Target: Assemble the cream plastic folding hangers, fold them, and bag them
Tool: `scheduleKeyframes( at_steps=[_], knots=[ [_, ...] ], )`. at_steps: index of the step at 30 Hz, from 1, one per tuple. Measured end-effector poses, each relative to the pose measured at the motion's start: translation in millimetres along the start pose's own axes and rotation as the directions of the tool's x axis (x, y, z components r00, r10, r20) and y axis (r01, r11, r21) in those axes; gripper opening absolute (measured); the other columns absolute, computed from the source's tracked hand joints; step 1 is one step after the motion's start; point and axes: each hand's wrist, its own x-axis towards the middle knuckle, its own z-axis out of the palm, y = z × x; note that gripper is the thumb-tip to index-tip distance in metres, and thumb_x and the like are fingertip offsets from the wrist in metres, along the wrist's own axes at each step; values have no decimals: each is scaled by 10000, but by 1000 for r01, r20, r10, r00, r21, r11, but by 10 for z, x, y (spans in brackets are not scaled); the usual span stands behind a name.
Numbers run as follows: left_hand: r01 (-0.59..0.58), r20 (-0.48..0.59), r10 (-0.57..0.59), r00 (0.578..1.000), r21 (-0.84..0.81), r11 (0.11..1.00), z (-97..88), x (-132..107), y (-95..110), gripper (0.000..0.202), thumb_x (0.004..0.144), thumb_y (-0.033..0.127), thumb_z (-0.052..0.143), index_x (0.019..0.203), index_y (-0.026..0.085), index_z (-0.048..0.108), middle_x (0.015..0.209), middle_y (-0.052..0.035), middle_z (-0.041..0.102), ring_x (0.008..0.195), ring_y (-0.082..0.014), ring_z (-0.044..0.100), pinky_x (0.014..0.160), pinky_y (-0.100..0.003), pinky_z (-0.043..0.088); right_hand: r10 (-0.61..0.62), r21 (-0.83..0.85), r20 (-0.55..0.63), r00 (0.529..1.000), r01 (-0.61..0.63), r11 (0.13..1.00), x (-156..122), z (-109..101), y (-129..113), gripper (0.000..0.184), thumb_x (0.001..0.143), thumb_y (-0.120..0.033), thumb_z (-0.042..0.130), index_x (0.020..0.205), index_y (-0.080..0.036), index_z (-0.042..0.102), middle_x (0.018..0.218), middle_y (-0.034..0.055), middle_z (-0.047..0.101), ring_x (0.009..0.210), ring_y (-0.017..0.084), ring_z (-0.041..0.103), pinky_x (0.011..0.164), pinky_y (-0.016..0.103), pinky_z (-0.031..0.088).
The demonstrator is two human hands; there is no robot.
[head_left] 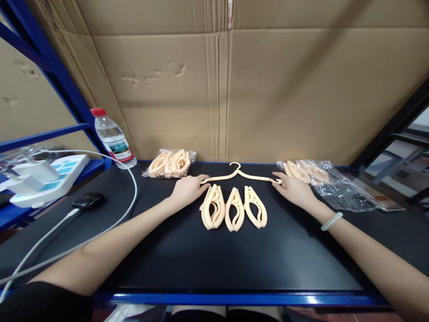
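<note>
An unfolded cream plastic clothes hanger lies at the back of the table, its hook toward the cardboard. My left hand has its fingers closed on the hanger's left tip. At the right tip, my right hand pinches the other end between thumb and fingers. Between my forearms, in front of the hanger, folded cream hangers sit in a row: a left bundle, a middle one and a right one. The left bundle looks thicker than the others.
A bag of folded hangers lies back left, an opened bag back right, near a phone-like slab. A water bottle, power strip, black device and white cable occupy the left. Cardboard walls the back.
</note>
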Motion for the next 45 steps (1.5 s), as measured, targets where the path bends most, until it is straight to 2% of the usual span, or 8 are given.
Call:
scheduleKeyframes(
  at_steps=[5, 16, 25, 28, 33, 36, 40, 45],
  knots=[
    [25, 10, -26, 1000, 31, 999, 68, 49, 16, 372, 913, 421, 493, 1191, 237, 659, 876, -82, 745, 848, -262, 694, 641, -279, 460, -27, -80, -24, 999, 24, 996, 26, 48, -55, 398, 949, -353, 466, 1276, -175, 605, 868, 113, 740, 778, 281, 689, 563, 306, 416],
    [62, -44, -60, 997, 34, 998, 60, 24, 43, 312, 939, 447, 464, 1032, 232, 670, 730, -37, 698, 738, -229, 678, 558, -251, 381, -59, 48, -84, 995, 64, 997, 20, 73, -58, 240, 936, -339, 482, 958, -214, 686, 723, 32, 700, 644, 194, 634, 514, 264, 342],
    [76, -246, -58, 967, 63, 995, -276, -134, 85, 316, 948, 439, 457, 1067, 229, 660, 703, -16, 714, 671, -207, 669, 539, -253, 335, -85, 133, -263, 961, 123, 983, -104, -186, -159, 317, 948, -415, 434, 977, -210, 674, 590, 13, 631, 510, 179, 565, 523, 273, 325],
    [76, -342, -44, 939, 81, 994, -314, -160, 75, 314, 948, 450, 463, 1060, 235, 663, 679, -5, 721, 642, -197, 669, 546, -250, 330, -81, 113, -339, 937, 127, 985, -144, -235, -206, 319, 956, -392, 430, 1013, -195, 673, 584, 19, 636, 529, 193, 587, 555, 282, 350],
    [85, -365, -57, 929, 60, 995, -323, -185, 90, 299, 960, 433, 462, 1084, 241, 654, 694, 6, 746, 667, -200, 689, 555, -242, 322, -65, 120, -382, 922, 120, 986, -183, -272, -217, 308, 976, -346, 409, 1040, -185, 664, 560, 11, 632, 507, 183, 601, 604, 288, 410],
    [79, -384, -58, 922, 40, 996, -322, -188, 90, 283, 955, 432, 480, 1082, 250, 656, 681, 19, 749, 701, -202, 700, 558, -238, 313, -49, 167, -429, 902, 132, 977, -182, -285, -188, 309, 985, -347, 402, 1070, -194, 656, 612, 14, 666, 492, 166, 601, 660, 307, 450],
    [66, -383, -61, 922, 1, 998, -313, -185, 73, 273, 955, 418, 493, 1090, 247, 657, 673, 23, 750, 701, -193, 705, 555, -231, 308, 13, 293, -475, 880, 144, 945, -170, -276, -164, 320, 982, -377, 415, 1112, -199, 647, 833, 70, 731, 651, 206, 686, 716, 356, 496],
    [47, -386, -33, 922, 26, 999, -288, -186, 59, 276, 958, 422, 488, 1074, 247, 668, 638, 23, 737, 689, -205, 706, 556, -244, 311, 87, 606, -399, 913, 192, 772, -188, -253, -235, 363, 927, -453, 533, 1170, -198, 622, 1042, 109, 695, 886, 254, 698, 654, 347, 562]
  ],
)
